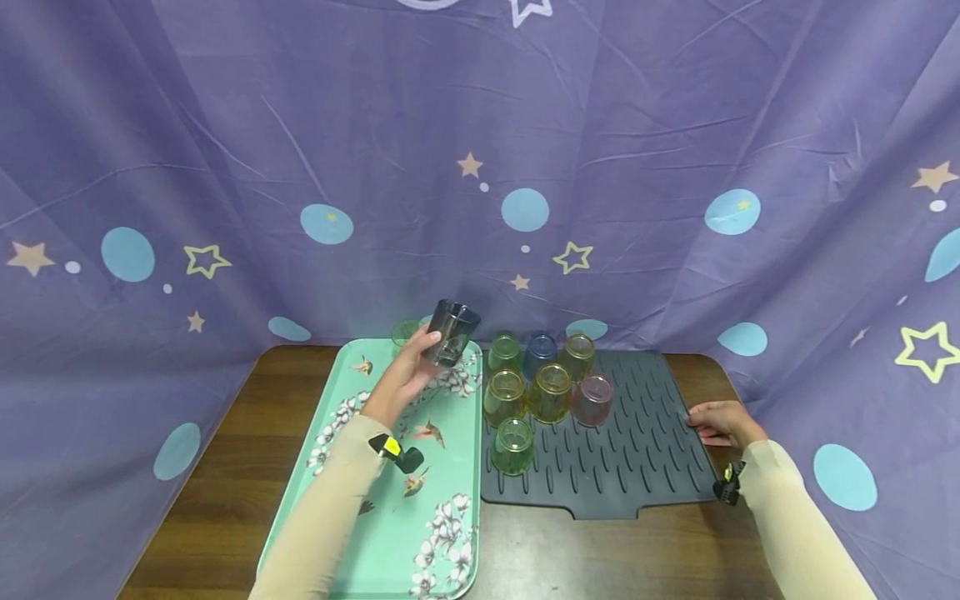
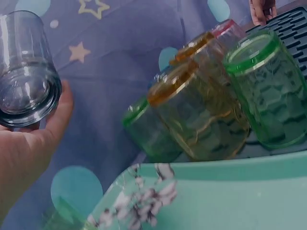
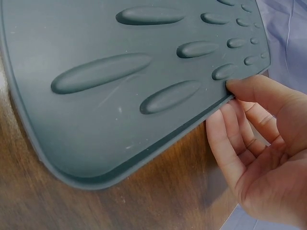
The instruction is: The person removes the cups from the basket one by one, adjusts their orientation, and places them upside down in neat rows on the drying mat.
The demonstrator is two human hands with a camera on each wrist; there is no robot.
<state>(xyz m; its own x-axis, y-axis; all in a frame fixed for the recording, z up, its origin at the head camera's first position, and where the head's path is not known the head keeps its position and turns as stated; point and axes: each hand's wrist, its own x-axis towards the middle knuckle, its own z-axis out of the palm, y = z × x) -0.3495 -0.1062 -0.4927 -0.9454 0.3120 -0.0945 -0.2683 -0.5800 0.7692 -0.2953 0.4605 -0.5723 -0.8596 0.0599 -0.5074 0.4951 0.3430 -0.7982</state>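
Note:
My left hand (image 1: 408, 379) holds a dark grey drinking glass (image 1: 452, 332) tilted above the far right part of the mint-green tray (image 1: 375, 558). In the left wrist view, fingers curl around the lower part of that glass (image 2: 26, 67). My right hand (image 1: 723, 423) is at the right edge of the dark ridged drying mat (image 1: 637, 458). The right wrist view shows its thumb on top of the mat (image 3: 110, 129) and the other fingers at or below the rim. Several coloured glasses stand upside down on the mat's left half, among them a green glass (image 1: 513, 447) and a pink glass (image 1: 593, 400).
Another green glass (image 1: 405, 332) stands at the tray's far end, partly behind my left hand. Tray and mat lie side by side on a brown wooden table (image 1: 555, 558). Close behind hangs a purple curtain (image 1: 420, 208) with stars.

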